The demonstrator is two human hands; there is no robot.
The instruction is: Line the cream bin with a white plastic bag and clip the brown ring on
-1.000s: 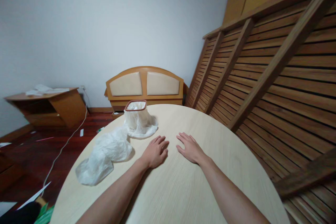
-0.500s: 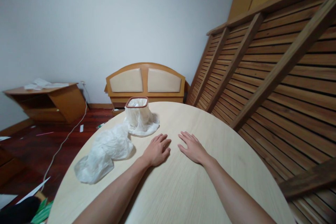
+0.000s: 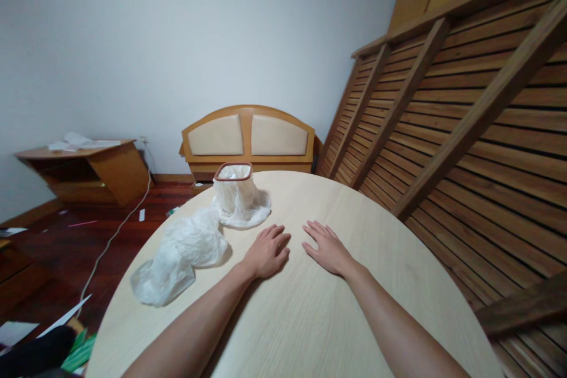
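Observation:
My left hand (image 3: 266,253) lies flat, palm down, on the round light-wood table (image 3: 310,319) with fingers apart and holds nothing. My right hand (image 3: 326,248) rests the same way a little to its right, also empty. Just left of my left hand lies a crumpled white plastic bag (image 3: 179,254), not touched by it. Beyond the hands stands a small bin (image 3: 234,192) with a brown rim, lined with a white plastic bag that drapes down onto the table.
A slatted wooden bed frame (image 3: 465,124) leans along the right side of the table. A padded headboard (image 3: 248,139) stands against the far wall. A low wooden cabinet (image 3: 88,171) sits at the left, and a white cable (image 3: 115,233) and scraps lie on the dark floor.
Both hands stay flat on the table. Only the view has shifted slightly, moving everything a little to the right.

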